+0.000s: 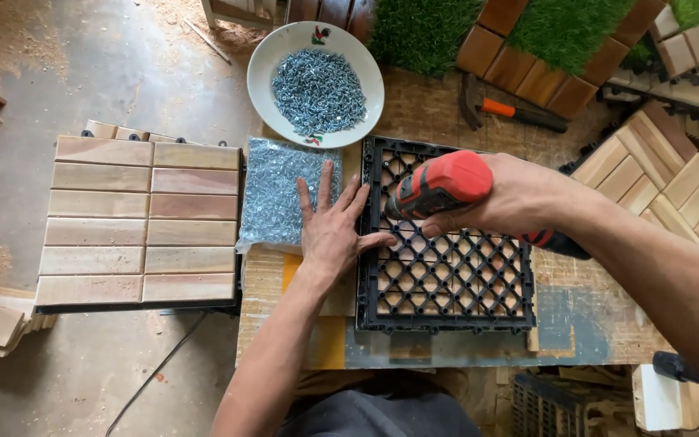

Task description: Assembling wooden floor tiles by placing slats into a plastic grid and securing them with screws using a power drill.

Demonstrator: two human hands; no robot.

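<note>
My right hand (502,198) grips a red and black power screwdriver (440,184), its nose pointing down onto the upper left part of a black plastic grid tile (446,291) that lies face down on the workbench, wooden slats showing through the grid. My left hand (333,231) lies flat with fingers spread, pressing on the grid's left edge and partly on a clear bag of screws (277,198). A white bowl (262,65) full of silver screws sits just beyond the bag.
A stack of finished wooden slat tiles (139,222) stands to the left. Artificial grass tiles (422,32), more wooden tiles (657,174) and an orange-handled hammer (519,112) lie at the back and right. Sawdust covers the floor.
</note>
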